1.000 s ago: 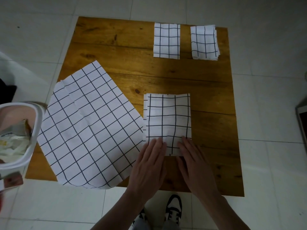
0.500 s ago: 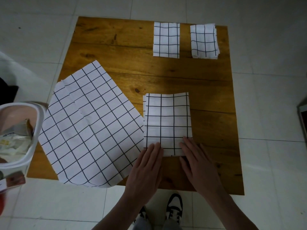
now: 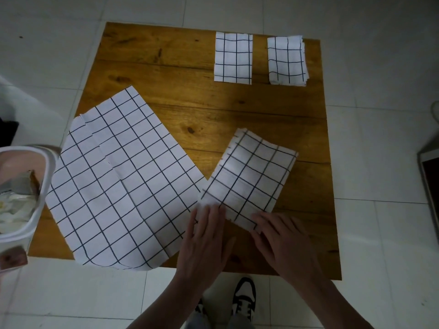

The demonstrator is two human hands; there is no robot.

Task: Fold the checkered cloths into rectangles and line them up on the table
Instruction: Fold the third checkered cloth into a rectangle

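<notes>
Right now I am watching both hands working on the half-folded cloth (image 3: 249, 179), which is lying skewed on the near part of the wooden table (image 3: 166, 74), its far end tilting toward the right. The left hand (image 3: 204, 243) is lying flat with straight fingers, pressing the cloth's near-left corner. The right hand (image 3: 282, 241) is resting on the near-right corner with its fingers slightly bent; I cannot tell whether it is pinching the edge or only pressing it. Just to the left, the large open cloth (image 3: 118, 181) is spreading over the table's left side, touching the half-folded one and hanging over the near edge. At the far right of the table, two folded cloths are sitting side by side and apart: the left folded cloth (image 3: 233, 58) and the right folded cloth (image 3: 287, 61). A white bin (image 3: 40, 205) is standing by the table's left edge.
</notes>
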